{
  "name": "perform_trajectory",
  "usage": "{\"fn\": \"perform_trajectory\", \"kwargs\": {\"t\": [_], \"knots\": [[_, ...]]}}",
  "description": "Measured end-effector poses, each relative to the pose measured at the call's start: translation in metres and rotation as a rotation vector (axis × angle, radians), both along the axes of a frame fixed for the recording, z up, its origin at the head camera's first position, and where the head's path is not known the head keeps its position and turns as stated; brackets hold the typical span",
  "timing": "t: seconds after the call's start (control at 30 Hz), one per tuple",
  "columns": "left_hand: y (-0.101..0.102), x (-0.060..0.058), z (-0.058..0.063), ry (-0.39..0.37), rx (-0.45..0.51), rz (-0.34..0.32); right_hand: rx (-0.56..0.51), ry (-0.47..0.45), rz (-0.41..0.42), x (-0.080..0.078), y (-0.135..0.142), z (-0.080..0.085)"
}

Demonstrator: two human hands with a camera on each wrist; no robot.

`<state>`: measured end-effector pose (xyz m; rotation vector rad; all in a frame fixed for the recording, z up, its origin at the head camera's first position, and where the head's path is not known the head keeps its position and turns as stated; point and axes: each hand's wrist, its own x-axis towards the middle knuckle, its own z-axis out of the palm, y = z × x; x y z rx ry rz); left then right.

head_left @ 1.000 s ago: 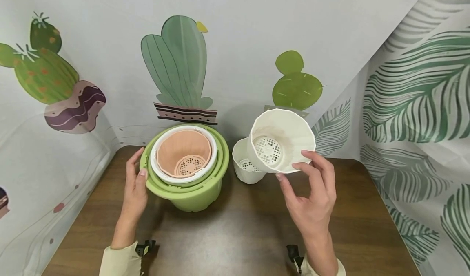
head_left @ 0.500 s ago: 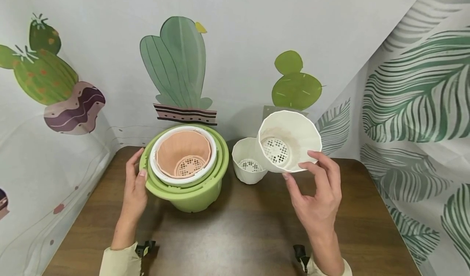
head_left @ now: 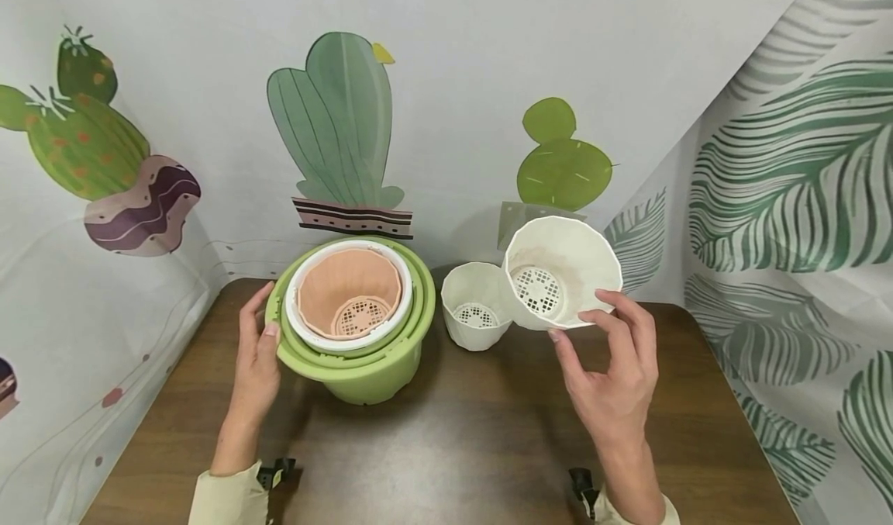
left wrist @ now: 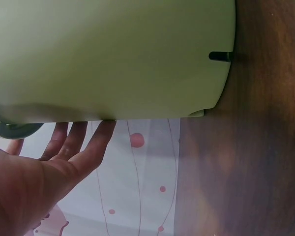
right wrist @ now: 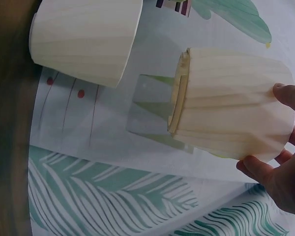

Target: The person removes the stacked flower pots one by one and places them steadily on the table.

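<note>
My left hand point(head_left: 256, 354) rests against the left side of a large green flowerpot point(head_left: 370, 381), its fingers touching the outer wall in the left wrist view. Nested in that pot are another green pot, a white pot point(head_left: 307, 333) and a peach pot point(head_left: 349, 281) with a grid-holed bottom. My right hand point(head_left: 617, 370) pinches the near rim of a cream flowerpot point(head_left: 579, 265), held up and tilted so its inside shows in the head view. Behind it to the left, a smaller cream pot point(head_left: 463, 288) stands on the table, partly overlapped by the held one.
The brown wooden table point(head_left: 432, 463) runs back to a white cloth backdrop point(head_left: 453, 122) printed with cacti. At the right hangs cloth with a green leaf pattern point(head_left: 788, 184).
My right hand has moved the cream pot rightward and slightly lower, uncovering more of the smaller cream pot. My left hand and the nested pots have stayed in place.
</note>
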<state>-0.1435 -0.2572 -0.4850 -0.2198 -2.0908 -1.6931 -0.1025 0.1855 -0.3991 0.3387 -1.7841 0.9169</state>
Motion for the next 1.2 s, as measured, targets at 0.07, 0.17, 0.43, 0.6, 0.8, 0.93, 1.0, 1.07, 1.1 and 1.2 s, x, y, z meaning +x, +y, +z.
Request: {"fn": "perform_trajectory", "kwargs": {"t": [0.07,0.17,0.43,0.6,0.8,0.93,1.0,1.07,1.1,1.2], "knots": [[0.000,0.000,0.000,0.001,0.003,-0.002,0.004,-0.004,-0.005,-0.001,0.003,-0.002],[0.001,0.001,0.000,0.007,0.009,-0.006,0.007,-0.005,-0.010,-0.003,0.007,-0.005],[0.002,0.001,0.002,0.032,0.019,-0.010,0.023,-0.030,-0.025,-0.004,0.016,-0.013],[0.001,0.001,0.001,0.021,-0.007,-0.003,0.034,-0.040,-0.034,-0.005,0.021,-0.017],[0.001,0.000,0.001,0.013,-0.020,-0.002,0.040,-0.055,-0.052,-0.007,0.028,-0.020],[0.001,0.001,0.001,0.008,-0.017,0.000,0.046,-0.068,-0.064,-0.007,0.030,-0.021],[0.001,0.001,0.001,0.010,-0.015,0.000,0.048,-0.073,-0.069,-0.006,0.031,-0.020],[0.001,0.001,0.001,0.015,-0.010,-0.002,0.048,-0.075,-0.073,-0.006,0.031,-0.019],[0.002,0.002,0.001,0.019,-0.005,-0.005,0.048,-0.077,-0.076,-0.006,0.031,-0.019],[0.002,0.002,0.003,0.030,0.009,-0.012,0.046,-0.079,-0.077,-0.005,0.030,-0.016]]}}
